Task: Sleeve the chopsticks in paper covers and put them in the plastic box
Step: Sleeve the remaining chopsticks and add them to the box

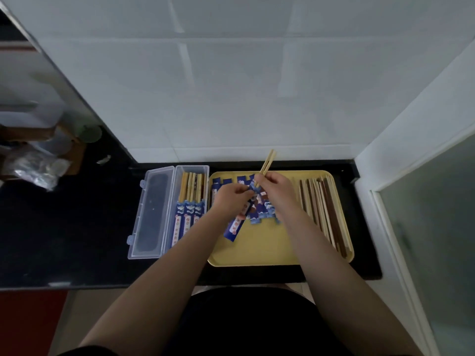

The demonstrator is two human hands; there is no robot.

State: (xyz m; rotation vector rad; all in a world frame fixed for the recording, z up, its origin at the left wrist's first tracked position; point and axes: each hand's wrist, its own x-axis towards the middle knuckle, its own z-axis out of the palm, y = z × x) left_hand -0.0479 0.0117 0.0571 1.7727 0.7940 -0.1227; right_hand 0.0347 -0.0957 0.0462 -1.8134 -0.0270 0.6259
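Note:
My right hand (273, 187) grips a pair of pale wooden chopsticks (268, 163) whose upper ends point up and away over the yellow tray (259, 250). My left hand (231, 197) pinches a blue paper cover (235, 226) that hangs down toward me; the chopsticks' lower tips meet the cover's mouth between my hands. Loose blue covers (262, 210) lie in a pile on the tray under my hands. Bare chopsticks (322, 209), light and dark, lie along the tray's right side. The clear plastic box (191, 170) left of the tray holds several sleeved pairs (189, 214).
The box's hinged lid (151, 211) lies open flat on the black counter (77, 227) to the left. A white tiled wall stands behind the tray. Bags and jars (38, 165) sit at the far left. A white door frame (385, 201) borders the right.

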